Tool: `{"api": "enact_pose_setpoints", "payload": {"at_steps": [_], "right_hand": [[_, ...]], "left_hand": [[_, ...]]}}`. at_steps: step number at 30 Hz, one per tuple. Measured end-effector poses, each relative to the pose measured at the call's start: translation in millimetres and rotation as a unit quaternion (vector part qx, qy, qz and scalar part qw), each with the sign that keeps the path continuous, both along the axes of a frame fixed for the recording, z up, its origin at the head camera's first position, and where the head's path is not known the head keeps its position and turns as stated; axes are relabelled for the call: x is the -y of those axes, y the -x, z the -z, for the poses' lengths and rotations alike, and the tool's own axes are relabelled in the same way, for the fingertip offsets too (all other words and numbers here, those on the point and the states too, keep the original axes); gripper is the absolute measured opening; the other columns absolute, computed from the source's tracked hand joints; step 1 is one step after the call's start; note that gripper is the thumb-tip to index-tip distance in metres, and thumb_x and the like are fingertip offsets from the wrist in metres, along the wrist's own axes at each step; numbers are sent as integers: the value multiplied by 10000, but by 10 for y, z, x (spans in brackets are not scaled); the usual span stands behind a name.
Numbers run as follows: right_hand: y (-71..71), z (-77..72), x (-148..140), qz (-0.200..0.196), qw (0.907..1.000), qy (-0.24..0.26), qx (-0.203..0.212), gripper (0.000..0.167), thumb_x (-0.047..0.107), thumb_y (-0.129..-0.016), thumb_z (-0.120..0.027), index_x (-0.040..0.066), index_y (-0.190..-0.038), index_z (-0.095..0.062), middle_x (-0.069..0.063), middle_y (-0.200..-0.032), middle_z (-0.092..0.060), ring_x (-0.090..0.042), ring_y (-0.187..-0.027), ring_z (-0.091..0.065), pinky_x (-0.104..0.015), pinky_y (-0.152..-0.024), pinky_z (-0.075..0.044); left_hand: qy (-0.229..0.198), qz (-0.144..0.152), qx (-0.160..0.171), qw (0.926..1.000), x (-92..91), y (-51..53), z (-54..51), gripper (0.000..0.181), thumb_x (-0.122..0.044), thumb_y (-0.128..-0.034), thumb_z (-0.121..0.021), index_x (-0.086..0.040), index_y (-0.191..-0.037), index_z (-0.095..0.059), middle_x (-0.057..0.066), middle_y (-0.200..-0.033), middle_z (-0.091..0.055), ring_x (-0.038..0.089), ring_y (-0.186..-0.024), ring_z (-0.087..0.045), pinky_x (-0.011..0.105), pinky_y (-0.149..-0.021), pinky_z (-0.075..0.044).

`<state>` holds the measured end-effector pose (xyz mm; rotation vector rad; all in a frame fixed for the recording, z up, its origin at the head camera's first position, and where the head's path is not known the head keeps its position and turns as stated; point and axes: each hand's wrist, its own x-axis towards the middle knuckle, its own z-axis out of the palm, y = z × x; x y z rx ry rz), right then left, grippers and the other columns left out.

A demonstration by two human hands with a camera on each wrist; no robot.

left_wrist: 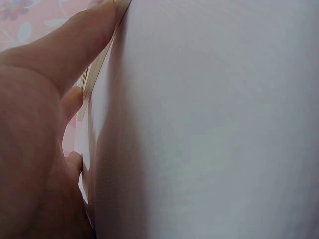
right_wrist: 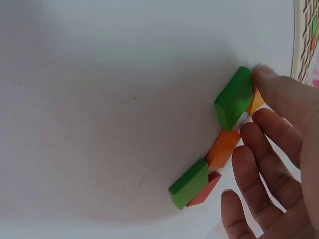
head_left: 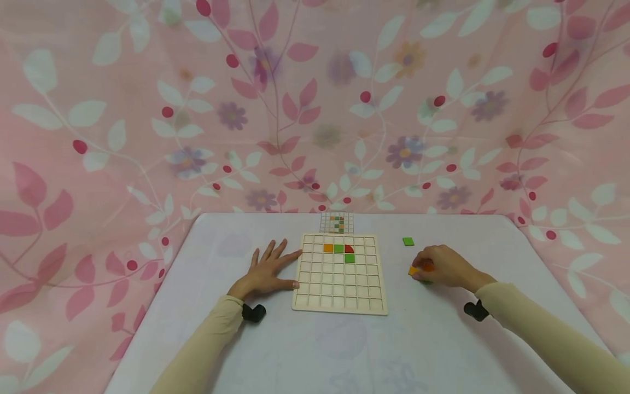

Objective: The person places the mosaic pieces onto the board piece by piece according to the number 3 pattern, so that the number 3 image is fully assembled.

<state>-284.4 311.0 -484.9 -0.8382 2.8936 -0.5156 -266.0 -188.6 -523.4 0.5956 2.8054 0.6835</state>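
A wooden grid board [head_left: 339,284] lies flat on the table, with an orange, a red and two green tiles [head_left: 349,258] in its upper cells. My left hand [head_left: 266,273] rests at the board's left edge, fingers spread, thumb and index finger touching the rim. To the right of the board, my right hand [head_left: 440,266] pinches an orange tile [right_wrist: 256,103] between thumb and index finger. Close to its fingers in the right wrist view are a green tile [right_wrist: 235,97], another orange tile [right_wrist: 224,148], a second green tile [right_wrist: 189,183] and a red piece [right_wrist: 205,189].
A small pattern card [head_left: 337,222] with a coloured grid lies behind the board. One green tile [head_left: 408,241] sits apart, beyond the right hand. A white cloth covers the table [head_left: 315,350], and a pink floral curtain [head_left: 315,109] hangs behind it.
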Motion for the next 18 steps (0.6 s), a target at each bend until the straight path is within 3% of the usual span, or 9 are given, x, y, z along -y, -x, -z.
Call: {"api": "enact_pose_setpoints", "payload": {"at_steps": [9, 18], "right_hand": [[-124, 29, 40, -22, 9997, -133, -226, 178, 217, -919, -845, 128, -1066, -800, 81, -962, -722, -123, -896, -635, -398, -847, -575], [-168, 73, 24, 184, 9992, -212, -278, 269, 267, -884, -880, 121, -1090, -786, 75, -953, -679, -123, -872, -580, -393, -847, -571]], "left_hand": [[-34, -10, 2, 10000, 5, 2, 7, 895, -599, -890, -785, -315, -1650, -406, 148, -1796, -91, 456, -1651, 32, 767, -1230, 78], [-139, 25, -6, 9999, 4, 0, 18, 926, -650, -878, -767, -311, -1654, -394, 164, -1793, -90, 468, -1647, 38, 769, -1224, 95]]}}
